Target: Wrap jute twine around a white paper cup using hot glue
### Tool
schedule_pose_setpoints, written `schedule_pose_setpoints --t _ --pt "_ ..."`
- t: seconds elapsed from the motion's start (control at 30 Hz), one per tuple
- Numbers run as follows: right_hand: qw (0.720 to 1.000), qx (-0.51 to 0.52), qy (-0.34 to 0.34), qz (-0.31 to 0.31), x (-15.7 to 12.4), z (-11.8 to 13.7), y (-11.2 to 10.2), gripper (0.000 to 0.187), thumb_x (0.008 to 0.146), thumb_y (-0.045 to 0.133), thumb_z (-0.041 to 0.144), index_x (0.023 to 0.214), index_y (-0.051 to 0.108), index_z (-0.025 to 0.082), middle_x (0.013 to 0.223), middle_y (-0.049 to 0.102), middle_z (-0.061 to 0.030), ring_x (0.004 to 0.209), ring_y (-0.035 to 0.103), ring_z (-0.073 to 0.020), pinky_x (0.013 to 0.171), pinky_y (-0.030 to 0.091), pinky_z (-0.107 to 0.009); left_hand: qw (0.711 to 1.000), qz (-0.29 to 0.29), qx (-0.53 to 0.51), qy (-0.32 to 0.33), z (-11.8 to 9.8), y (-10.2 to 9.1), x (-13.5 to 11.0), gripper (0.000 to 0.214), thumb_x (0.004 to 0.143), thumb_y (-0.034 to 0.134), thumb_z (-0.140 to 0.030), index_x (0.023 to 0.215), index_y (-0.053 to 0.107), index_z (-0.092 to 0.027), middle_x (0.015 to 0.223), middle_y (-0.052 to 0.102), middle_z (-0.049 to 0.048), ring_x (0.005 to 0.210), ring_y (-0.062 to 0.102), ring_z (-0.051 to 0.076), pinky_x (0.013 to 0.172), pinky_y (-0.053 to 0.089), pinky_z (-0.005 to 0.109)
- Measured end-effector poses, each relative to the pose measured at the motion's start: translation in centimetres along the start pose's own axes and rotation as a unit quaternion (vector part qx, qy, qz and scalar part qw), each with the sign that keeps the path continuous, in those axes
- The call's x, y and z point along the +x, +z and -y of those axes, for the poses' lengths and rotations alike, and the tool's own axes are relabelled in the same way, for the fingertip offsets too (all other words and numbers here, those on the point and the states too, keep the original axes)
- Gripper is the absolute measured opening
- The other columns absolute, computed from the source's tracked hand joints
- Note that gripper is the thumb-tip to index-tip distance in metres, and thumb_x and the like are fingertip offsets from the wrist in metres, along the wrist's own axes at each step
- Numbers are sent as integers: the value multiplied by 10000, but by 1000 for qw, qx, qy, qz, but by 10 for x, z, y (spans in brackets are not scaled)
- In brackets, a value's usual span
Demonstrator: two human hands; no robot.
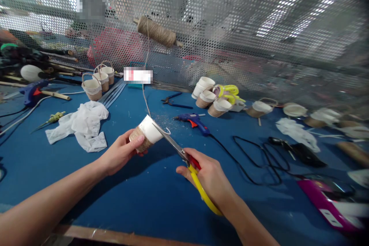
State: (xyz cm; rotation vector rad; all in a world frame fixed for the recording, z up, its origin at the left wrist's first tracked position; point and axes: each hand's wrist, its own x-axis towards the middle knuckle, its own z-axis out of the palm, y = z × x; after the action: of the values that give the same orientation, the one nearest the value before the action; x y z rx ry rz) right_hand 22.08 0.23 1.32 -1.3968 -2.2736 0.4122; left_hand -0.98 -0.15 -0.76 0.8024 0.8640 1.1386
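My left hand is closed round a white paper cup whose lower part is wrapped in brown twine; the cup lies tilted above the blue table. My right hand grips yellow-handled scissors, their blades pointing up-left to the cup's rim. A strand of twine runs from the cup up to a twine spool fixed on the perforated metal screen.
A white cloth lies left. Small cup baskets stand at the back left, more cups at the back right. A blue glue gun with a black cable, pliers, and a magenta object lie around. Another person sits behind the screen.
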Motion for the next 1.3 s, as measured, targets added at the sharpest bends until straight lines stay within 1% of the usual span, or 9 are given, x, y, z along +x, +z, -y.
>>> schedule_pose_setpoints --t 0.27,0.6,0.77,0.87,1.07,1.3 --pt "1000 -10 -3 5 -1 -1 0 308 749 572 469 867 573 185 626 591 5 529 524 -132 521 449 -240 999 -17 33 22 -2 0 0 363 739 641 -360 998 558 -120 825 626 60 666 534 135 618 387 260" --pt "1000 -2 5 16 0 1 -1 264 756 577 438 848 563 192 619 579 15 519 515 -125 518 441 -237 999 -3 34 16 -1 -1 1 345 769 608 -356 1004 541 -113 833 598 55 666 514 123 626 382 257" --pt "999 -27 29 28 1 -3 0 328 685 654 448 889 565 207 698 602 5 595 559 -148 565 456 -255 998 -4 61 27 1 -2 2 346 783 592 -355 1025 528 -116 863 598 68 685 510 129 623 386 260" --pt "999 -13 30 25 1 -5 2 387 660 670 463 928 558 208 742 603 -3 625 568 -154 595 465 -265 994 4 98 39 2 -1 1 354 783 590 -355 1033 517 -114 871 603 75 692 511 137 624 389 265" --pt "999 18 36 29 2 -3 5 396 681 633 499 926 562 197 746 612 -11 632 570 -157 606 467 -268 991 19 121 44 4 1 0 363 794 569 -357 1047 499 -107 873 594 66 701 503 134 625 390 264" --pt "999 18 32 27 2 1 1 310 722 607 445 894 581 189 696 622 -9 596 569 -151 574 465 -253 991 9 129 44 4 1 1 367 789 570 -364 1039 486 -108 871 595 65 710 509 136 636 394 265"
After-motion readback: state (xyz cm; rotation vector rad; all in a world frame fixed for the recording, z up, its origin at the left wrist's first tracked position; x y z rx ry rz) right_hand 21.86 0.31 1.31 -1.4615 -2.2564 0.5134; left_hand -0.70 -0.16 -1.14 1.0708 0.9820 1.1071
